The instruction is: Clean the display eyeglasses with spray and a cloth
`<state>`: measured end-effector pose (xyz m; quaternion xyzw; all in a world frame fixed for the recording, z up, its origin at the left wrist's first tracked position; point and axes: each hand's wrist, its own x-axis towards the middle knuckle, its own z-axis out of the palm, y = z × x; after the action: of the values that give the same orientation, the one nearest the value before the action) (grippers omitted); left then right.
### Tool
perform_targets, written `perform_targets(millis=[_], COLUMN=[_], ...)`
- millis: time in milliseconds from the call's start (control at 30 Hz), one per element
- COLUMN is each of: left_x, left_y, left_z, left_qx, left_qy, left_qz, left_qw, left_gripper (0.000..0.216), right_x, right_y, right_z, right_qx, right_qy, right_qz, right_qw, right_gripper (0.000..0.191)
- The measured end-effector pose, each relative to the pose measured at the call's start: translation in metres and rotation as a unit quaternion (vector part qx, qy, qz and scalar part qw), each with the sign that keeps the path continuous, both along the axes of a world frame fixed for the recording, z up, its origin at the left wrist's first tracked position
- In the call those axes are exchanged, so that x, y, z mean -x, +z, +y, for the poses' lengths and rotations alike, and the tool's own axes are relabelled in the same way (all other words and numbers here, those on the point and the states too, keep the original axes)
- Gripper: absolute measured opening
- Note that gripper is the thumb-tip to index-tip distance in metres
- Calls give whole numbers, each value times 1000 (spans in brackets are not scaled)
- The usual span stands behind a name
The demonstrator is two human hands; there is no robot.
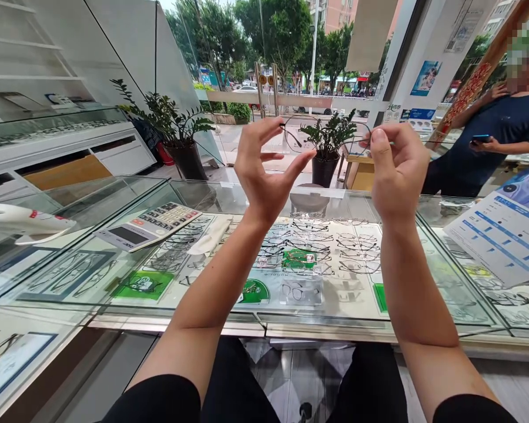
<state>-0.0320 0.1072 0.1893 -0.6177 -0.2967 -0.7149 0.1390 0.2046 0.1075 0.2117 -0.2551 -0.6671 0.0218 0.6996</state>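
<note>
A pair of thin-rimmed eyeglasses (pixel 293 138) is held up at chest height above the glass counter, its clear lenses facing the window. My right hand (pixel 399 158) pinches the right end of the frame between thumb and fingers. At the opposite end, my left hand (pixel 264 161) has its upper fingertips by the dark hinge, while its thumb stretches apart below the lens. One folded temple shows behind the left lens. Below both hands, rows of eyeglass frames (pixel 311 226) lie inside the display case (pixel 335 202).
A calculator (pixel 150 226) and a white handheld device (pixel 26 222) rest on the counter at left. At right stands a printed card (pixel 506 229). Potted plants (pixel 187 155) are beyond the counter. A person (pixel 498 129) holding a phone (pixel 480 139) stands at far right.
</note>
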Motion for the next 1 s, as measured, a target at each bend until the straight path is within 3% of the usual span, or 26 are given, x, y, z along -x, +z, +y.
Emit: perform_targets(millis=[167,367,467,600,833,1000], left_x=[1,1,-2,-4,3,8], left_y=[-28,-91,-109,-112,-109,-108], left_z=[0,-17,-24,-26,-24,-25], left_qx=[46,80,68,58,31,29], left_qy=[-8,22,33,43,41,47], left_qz=[-1,13,21,17,18,47], left_qw=[999,996,997,997,999,997], left_gripper=[69,67,68,70,71,73], right_x=[5,10,13,16,30,41], right_y=[-19,-75,-94,-101,-103,-103], right_z=[5,-16,-26,-29,-30,-42], right_qx=[20,70,93,104,135,136], right_qy=[6,13,10,19,122,140], right_qz=[10,34,51,61,106,133], right_qw=[1000,997,994,993,978,972], right_gripper=[38,33,31,29,29,30])
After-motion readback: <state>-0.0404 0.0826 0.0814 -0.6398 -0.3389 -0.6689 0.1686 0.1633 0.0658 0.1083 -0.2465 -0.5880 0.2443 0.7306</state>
